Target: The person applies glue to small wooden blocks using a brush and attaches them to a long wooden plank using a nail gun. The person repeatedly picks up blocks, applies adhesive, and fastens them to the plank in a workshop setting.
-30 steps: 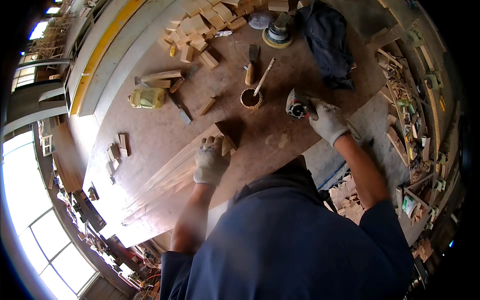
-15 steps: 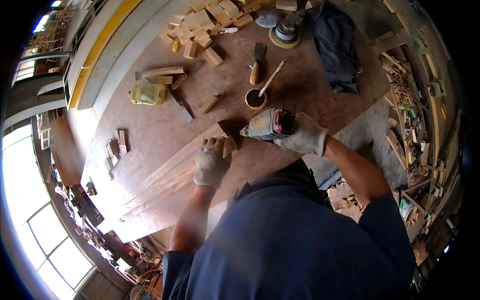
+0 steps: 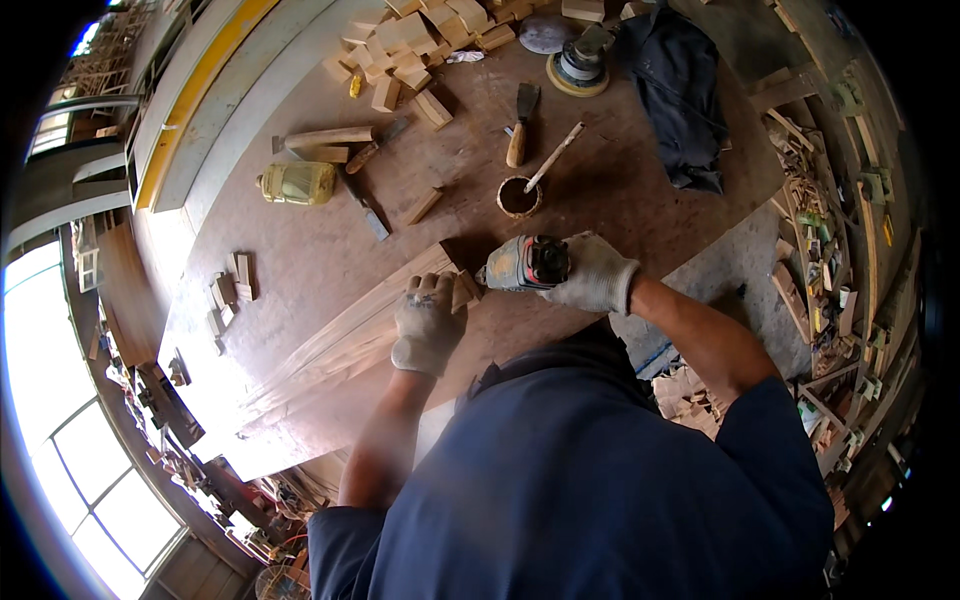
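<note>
My left hand (image 3: 428,325), in a pale work glove, lies with curled fingers over the near end of long wooden boards (image 3: 340,345). These stretch toward the left edge of the table. Beside its fingertips a small wood block (image 3: 463,290) sits at the boards' end. My right hand (image 3: 595,275), also gloved, is closed around a nail gun (image 3: 513,264) with a grey body and a black and red cap. Its narrow nose meets or nearly meets the boards' end; whether it touches cannot be made out. The gun's handle is hidden in the glove.
On the brown table (image 3: 330,245) stand a brown pot (image 3: 519,199) with a stick, a yellowish bottle (image 3: 298,183) and a sander (image 3: 578,65). A scraper (image 3: 521,120), a hammer (image 3: 362,205), wood blocks (image 3: 405,40) and dark cloth (image 3: 675,110) lie around. Shelves (image 3: 825,260) hold scraps at right.
My right hand has brought the nail gun slightly left and down, its cap now turned more upward and its nose closer to the boards' end. My left hand keeps its place on the boards.
</note>
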The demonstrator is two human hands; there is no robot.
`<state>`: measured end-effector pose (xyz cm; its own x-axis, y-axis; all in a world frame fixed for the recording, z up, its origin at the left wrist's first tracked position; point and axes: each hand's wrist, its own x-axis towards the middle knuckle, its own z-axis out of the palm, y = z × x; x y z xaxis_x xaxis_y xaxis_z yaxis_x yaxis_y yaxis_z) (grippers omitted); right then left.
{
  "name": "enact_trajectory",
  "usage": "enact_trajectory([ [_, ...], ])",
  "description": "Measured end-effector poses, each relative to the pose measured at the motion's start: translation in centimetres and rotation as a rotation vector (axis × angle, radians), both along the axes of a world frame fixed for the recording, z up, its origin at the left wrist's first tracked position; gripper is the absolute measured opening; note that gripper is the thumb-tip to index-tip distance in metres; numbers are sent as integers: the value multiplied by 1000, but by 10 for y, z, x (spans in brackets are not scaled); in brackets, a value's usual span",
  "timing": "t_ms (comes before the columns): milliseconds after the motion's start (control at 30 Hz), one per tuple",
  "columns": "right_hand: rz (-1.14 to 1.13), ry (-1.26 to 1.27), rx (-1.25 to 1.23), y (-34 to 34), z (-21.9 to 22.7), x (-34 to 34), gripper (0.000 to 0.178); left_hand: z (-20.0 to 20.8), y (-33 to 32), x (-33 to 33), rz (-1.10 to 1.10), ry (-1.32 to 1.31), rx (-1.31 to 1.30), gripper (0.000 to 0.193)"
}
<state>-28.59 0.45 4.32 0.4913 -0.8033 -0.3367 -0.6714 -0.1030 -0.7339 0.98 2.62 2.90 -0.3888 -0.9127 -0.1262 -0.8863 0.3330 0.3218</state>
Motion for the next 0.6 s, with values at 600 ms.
enact_trajectory([
  [600,1,19,24,-1,6,6,19,-2,2,-3,17,-2,-9,40],
])
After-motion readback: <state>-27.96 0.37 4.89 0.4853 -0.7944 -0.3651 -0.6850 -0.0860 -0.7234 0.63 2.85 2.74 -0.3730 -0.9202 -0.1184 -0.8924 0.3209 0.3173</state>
